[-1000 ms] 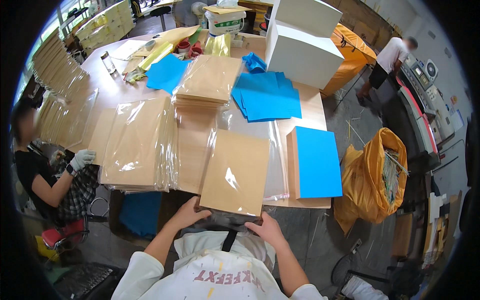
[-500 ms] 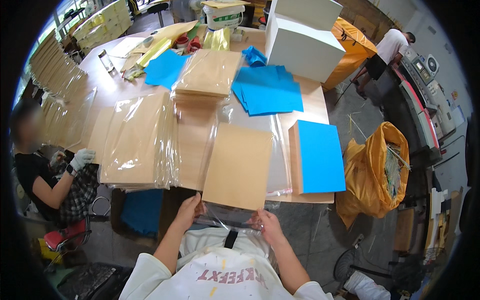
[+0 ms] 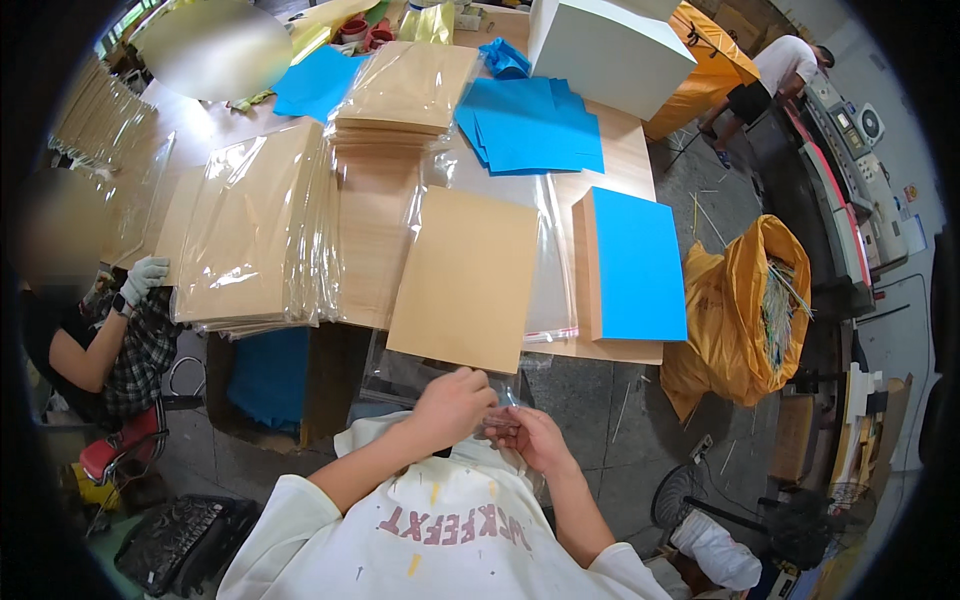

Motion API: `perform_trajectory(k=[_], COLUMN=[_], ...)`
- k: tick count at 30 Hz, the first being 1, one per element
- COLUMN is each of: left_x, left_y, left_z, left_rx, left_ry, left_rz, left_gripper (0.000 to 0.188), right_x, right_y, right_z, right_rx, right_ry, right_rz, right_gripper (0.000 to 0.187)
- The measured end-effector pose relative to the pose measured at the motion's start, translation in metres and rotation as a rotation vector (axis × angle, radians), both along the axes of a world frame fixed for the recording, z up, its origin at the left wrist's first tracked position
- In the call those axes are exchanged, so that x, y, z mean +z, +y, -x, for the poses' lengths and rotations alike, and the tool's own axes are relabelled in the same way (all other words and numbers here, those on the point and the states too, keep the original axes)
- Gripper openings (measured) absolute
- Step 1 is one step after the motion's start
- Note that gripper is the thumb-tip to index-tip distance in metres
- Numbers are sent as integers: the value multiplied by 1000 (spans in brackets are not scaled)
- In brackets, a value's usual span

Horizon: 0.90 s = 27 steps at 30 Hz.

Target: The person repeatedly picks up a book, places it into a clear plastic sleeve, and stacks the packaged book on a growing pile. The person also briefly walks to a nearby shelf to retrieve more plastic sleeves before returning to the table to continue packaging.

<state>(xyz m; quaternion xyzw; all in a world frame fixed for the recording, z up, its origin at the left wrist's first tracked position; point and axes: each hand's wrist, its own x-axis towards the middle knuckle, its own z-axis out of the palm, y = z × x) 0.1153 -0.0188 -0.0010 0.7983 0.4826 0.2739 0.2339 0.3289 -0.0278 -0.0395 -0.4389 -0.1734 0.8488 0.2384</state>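
Observation:
A tan cardboard sheet or stack [image 3: 465, 275] lies in a clear plastic bag [image 3: 400, 383], over the table's near edge. The bag's loose end hangs off the edge in front of me. My right hand [image 3: 532, 437] is closed, pinching crinkled clear plastic at the right part of that end. Crossing over to meet it, my left hand [image 3: 455, 408] has its fingers curled on the same plastic; its fingertips are partly hidden. Beneath the tan piece lie clear empty bags [image 3: 553, 300]. To their right stands a thick block of blue sheets [image 3: 638, 265].
Bagged tan stacks [image 3: 250, 230] and another bagged pile [image 3: 405, 85] lie left and behind. Blue sheets [image 3: 535, 125] and a white box [image 3: 605, 60] are farther back. A co-worker's gloved hand [image 3: 145, 280] is at left. An orange sack [image 3: 735, 310] stands right; an open carton [image 3: 325, 385] is below the table.
My left hand has moved right from the bag's left corner to beside my right hand. Both hands now meet at the right side. The view has tilted down, so the table appears higher.

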Motion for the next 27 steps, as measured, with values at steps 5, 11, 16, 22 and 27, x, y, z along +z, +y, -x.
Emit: perform_trajectory(k=[5, 11, 16, 22, 27], left_x=[-11, -24, 2, -85, -261], left_y=[2, -10, -21, -168, -349], left_z=[-26, -38, 3, 252, 306], left_rx=[-82, -77, -187, 1413, 2031], left_ry=[111, 140, -160, -867, -1271], left_rz=[-38, 38, 351, 570, 594], left_gripper=[18, 13, 14, 30, 30], right_x=[-8, -33, -38, -28, -17], right_y=[-9, 10, 47, 49, 41], right_z=[-3, -2, 35, 23, 19], right_rx=[-114, -22, -188, -145, -45], right_ry=[91, -53, -341, -254, -217], right_rz=[15, 9, -199, -134, -156], right_gripper=[46, 69, 59, 59, 60])
